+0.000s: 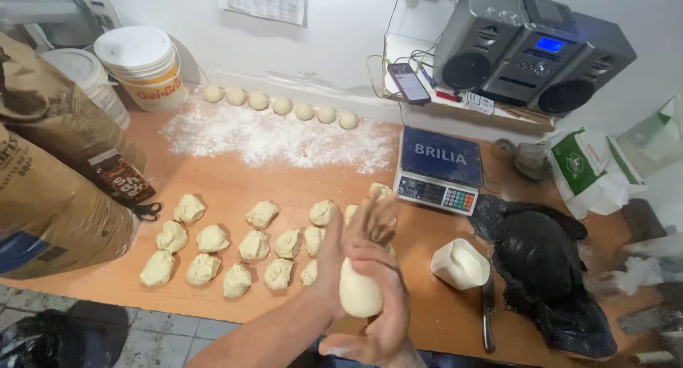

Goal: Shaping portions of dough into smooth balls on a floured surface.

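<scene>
Head view: we've got the dough ball (359, 291) pressed between both palms, above the table (427, 268) front edge. Left hand (334, 258) fingers straight, right hand (380, 304) fingers curled round it. Rough dough pieces (213, 238) lie left of it, scale (437, 169) behind.

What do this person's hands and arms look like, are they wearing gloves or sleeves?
No gloves and no sleeves show. Both the left hand and the right hand are bare, and the one forearm in view is bare as far as the picture's bottom edge. No rings, watch or bracelets show. The fingers look lightly dusted with white flour.
</scene>
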